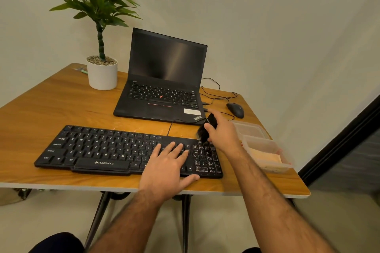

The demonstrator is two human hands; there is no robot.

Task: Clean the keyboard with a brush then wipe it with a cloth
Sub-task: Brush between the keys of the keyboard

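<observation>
The left hand (pixel 167 165) lies flat on the keyboard (pixel 115 150). Its fingers are straight and spread out, pressing on the keys just left of the number keys, and its thumb sticks out over the front edge of the keyboard. It holds nothing.

The black keyboard sits near the front edge of the desk (pixel 61 104). It is long and runs from the left part of the desk toward the right. Its thin cord goes up from its back edge toward the laptop (pixel 164 80).

The right hand (pixel 223 132) is over the back right corner of the keyboard. Its fingers and thumb are curled around a small black brush (pixel 206 129), and they hold it tight. The bristles point down at the top of the number keys. It is hard to say if they touch the keys.

Just right of that hand, by the right edge of the desk, is a clear plastic box (pixel 265 157) with a light cloth (pixel 265 158) inside it. A clear lid (pixel 250 129) lies just behind the box.

Farther back, the open laptop stands in the middle of the desk with a dark screen. A black mouse (pixel 235 110) lies to its right, near the back right corner. A plant (pixel 98 16) in a white pot is at the back left.
</observation>
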